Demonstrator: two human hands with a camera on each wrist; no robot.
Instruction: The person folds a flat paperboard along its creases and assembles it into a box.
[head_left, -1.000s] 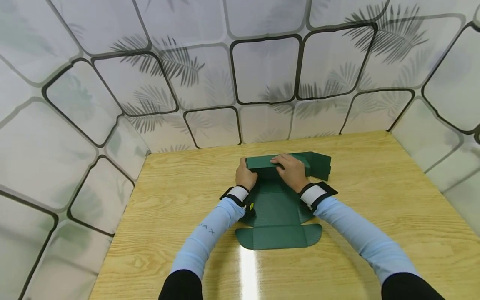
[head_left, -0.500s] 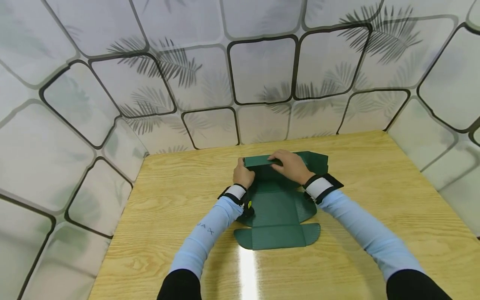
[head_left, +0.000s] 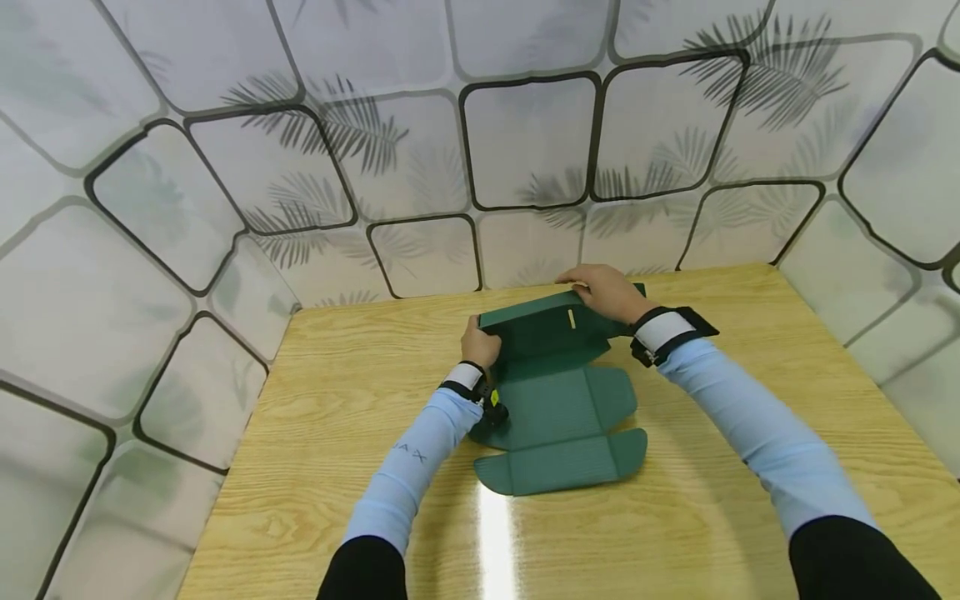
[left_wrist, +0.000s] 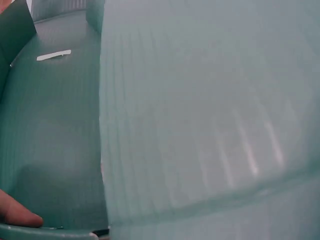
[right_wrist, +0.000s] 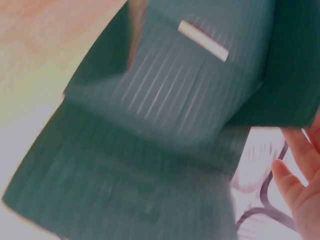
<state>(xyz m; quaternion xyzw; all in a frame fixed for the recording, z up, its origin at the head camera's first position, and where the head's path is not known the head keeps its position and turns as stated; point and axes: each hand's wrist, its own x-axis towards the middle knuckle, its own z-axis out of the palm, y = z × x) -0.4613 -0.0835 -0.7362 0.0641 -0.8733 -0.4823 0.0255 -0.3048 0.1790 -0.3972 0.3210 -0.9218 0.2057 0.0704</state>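
Note:
A green corrugated mailer box (head_left: 551,408) lies partly unfolded on the table, its far wall raised and its near flaps flat. My left hand (head_left: 480,343) grips the left end of that raised wall; its thumb (left_wrist: 19,212) lies on the inner face in the left wrist view, while the other fingers are hidden. At the wall's right end is my right hand (head_left: 609,293), palm down across the top edge. In the right wrist view its fingers (right_wrist: 300,150) are fairly straight, with fingertips right at a side flap (right_wrist: 295,75). A narrow pale slot (right_wrist: 202,40) pierces the raised wall.
The wood-grain table (head_left: 360,400) extends around the box on all sides. A patterned curtain (head_left: 525,142) stands behind the table's far edge and along both sides. A bright light reflection runs down the table's near part.
My right hand has shifted right and farther back from the wall's top middle. The raised wall has tilted back and turned, uncovering its slot. My left hand keeps its grip.

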